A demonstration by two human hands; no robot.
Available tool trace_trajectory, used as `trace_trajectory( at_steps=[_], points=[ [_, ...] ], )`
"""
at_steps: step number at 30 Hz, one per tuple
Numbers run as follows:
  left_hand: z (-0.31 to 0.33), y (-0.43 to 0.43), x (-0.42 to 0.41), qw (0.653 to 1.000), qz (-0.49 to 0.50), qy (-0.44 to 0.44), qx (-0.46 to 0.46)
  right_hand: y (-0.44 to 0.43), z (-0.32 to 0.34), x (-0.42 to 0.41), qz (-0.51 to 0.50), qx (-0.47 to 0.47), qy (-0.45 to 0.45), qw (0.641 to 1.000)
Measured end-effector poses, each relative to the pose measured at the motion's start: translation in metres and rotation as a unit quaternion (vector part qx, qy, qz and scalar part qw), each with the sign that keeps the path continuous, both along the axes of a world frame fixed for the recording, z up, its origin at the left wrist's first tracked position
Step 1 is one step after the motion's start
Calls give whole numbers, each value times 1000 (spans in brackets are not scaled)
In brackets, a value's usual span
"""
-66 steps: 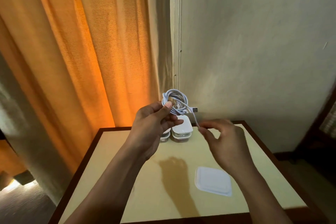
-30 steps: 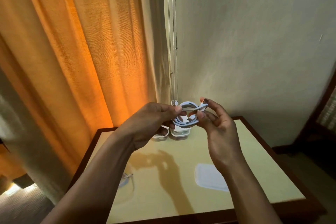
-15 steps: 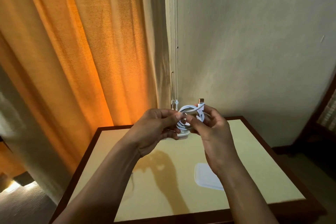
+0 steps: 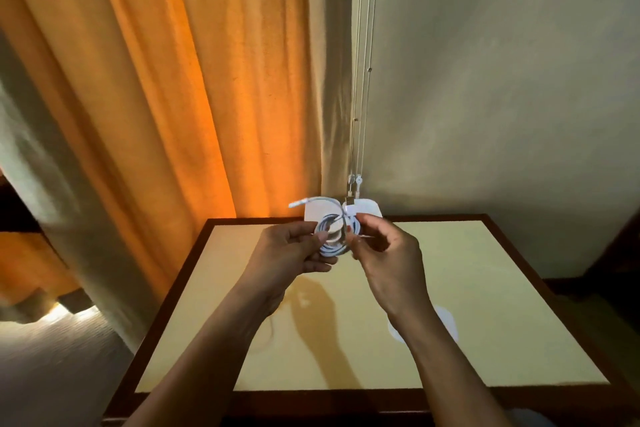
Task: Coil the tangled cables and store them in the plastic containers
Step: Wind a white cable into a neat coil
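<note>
Pinching the cable (image 4: 333, 243) from both sides, the hands hold it in the air over the far part of the bench (image 4: 502, 288), just above the middle of the frame in the head view. It is white and wound into a small round coil of several loops, standing upright and facing the camera. One plug end sticks out toward the upper left from the top of the coil. A second, darker tip shows at the coil's upper right. The left hand (image 4: 294, 250) grips the coil's left side between thumb and curled fingers. The right hand (image 4: 388, 253) has its fingers curled in at the coil's right side, pinching the strand there. How the loose end runs through those fingers is too blurred to tell.

Directly behind the coil, at the bench's far edge, stand the white containers (image 4: 367, 209), partly hidden by it. A white lid (image 4: 446, 319) lies flat on the bench at lower right, half covered by the right forearm.

A dark brown rim frames the bench's pale yellow top. Its far edge meets the orange curtain (image 4: 173, 80) and the wall (image 4: 502, 80), with thin cords (image 4: 360, 80) hanging between them. Its left edge drops to the floor (image 4: 52, 374). Bare top shows between the forearms, crossed by the hands' shadow, and widely to their right.
</note>
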State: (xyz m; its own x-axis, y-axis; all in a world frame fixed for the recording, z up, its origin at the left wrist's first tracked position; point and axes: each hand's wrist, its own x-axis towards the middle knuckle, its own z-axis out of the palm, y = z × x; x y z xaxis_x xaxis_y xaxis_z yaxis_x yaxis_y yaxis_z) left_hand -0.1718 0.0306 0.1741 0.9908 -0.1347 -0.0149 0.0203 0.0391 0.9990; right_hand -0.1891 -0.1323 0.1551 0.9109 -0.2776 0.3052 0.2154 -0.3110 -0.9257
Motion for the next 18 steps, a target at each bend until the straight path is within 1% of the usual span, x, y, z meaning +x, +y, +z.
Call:
trace_trajectory(
  at_steps=[3,6,9,12,13,15,17,18],
  points=[
    [-13,18,-2,1000,27,12,9,18,-14,9,16,-2,16,1000],
    [-27,42,-2,999,31,21,13,38,-29,17,35,22,42,998],
    [-44,71,0,997,28,41,55,57,-44,23,70,60,82,992],
    [-68,100,2,991,37,66,109,77,-64,29,96,63,130,985],
    [-76,109,3,988,50,69,127,85,-72,31,101,57,148,982],
    [-93,124,5,979,107,69,160,99,-90,35,101,41,185,977],
    [-110,139,7,967,174,61,177,113,-109,39,93,27,224,970],
    [-118,146,8,963,192,48,182,118,-117,41,88,17,240,967]
  ],
)
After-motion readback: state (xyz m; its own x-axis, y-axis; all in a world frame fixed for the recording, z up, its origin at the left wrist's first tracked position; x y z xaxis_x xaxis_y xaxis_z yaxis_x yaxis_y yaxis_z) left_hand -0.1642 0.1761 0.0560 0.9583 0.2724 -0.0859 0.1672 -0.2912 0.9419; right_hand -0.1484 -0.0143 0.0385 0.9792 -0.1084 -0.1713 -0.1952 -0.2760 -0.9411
